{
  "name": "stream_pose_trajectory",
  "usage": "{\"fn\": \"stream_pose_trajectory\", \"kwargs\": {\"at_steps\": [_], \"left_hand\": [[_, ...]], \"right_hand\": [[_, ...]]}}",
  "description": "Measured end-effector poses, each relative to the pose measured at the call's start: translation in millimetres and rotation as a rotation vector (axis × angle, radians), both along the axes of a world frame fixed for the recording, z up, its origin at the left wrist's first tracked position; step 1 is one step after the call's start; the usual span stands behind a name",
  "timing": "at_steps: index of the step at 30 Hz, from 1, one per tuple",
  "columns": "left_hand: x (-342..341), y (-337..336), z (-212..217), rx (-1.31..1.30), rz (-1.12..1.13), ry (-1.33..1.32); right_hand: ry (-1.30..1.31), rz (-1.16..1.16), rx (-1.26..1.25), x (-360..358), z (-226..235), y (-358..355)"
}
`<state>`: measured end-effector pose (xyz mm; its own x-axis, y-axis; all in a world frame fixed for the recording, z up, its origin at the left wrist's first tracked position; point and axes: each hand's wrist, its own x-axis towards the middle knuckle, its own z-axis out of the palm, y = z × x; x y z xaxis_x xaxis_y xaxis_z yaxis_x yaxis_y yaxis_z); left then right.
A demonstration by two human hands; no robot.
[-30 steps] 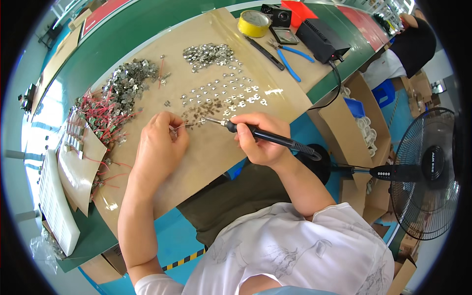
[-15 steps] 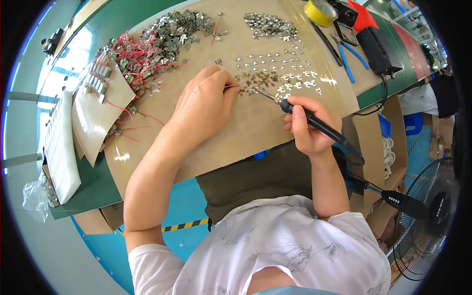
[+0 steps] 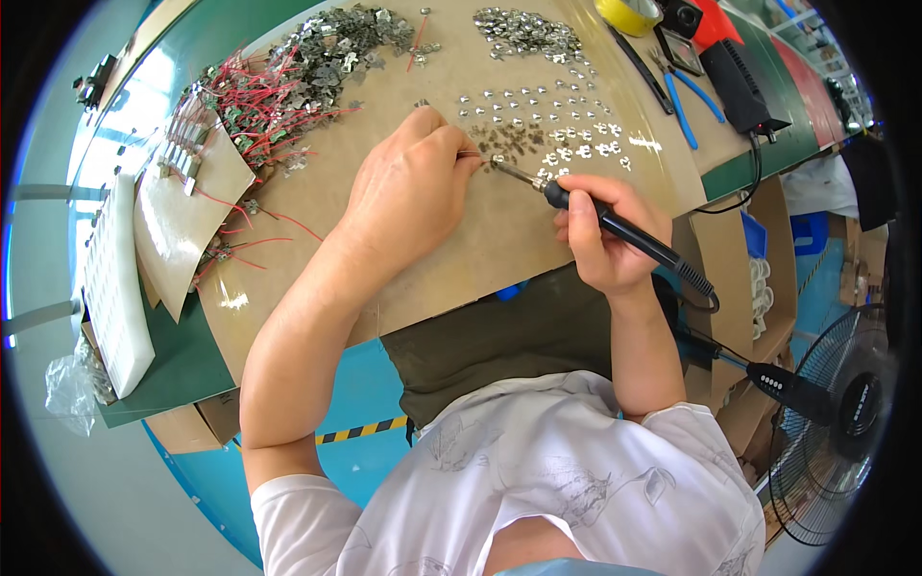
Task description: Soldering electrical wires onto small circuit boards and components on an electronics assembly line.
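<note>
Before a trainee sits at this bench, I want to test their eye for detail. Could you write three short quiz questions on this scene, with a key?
1. Multiple choice: what does the right hand hold?
A) a paintbrush
B) a soldering iron
C) a pair of scissors

2. True or false: the blue-handled pliers lie to the left of the black box with the cord.

3. Fill in the blank: at the picture's upper left, thin red ____ tangle with the heaped metal parts.

Key:
1. B, a soldering iron, its tip pointing toward the left hand.
2. True.
3. Wires.
</note>
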<state>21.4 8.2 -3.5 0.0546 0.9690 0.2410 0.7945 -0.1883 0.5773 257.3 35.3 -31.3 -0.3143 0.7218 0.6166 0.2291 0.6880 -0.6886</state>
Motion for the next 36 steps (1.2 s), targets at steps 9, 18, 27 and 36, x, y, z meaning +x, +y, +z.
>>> {"fn": "stream_pose_trajectory", "kwargs": {"at_steps": [9,18,27,36], "left_hand": [[3.4,1.7,-3.4,0.031,-0.001,0.032],[7.9,-1.6,3.4,-0.019,0.042,0.043],[7.0,2.2,-0.6,0.006,0.031,0.029],[6.9,-0.8,3.0,-0.001,0.042,0.028]], "right_hand": [[-0.003,-0.008,0.007,1.1,1.1,0.5],[-0.003,-0.022,0.054,-4.1,9.0,0.3],[0.023,0.006,0.086,-3.4,7.4,4.5],[0.025,0.002,0.036,-3.5,8.6,-0.3]]}}
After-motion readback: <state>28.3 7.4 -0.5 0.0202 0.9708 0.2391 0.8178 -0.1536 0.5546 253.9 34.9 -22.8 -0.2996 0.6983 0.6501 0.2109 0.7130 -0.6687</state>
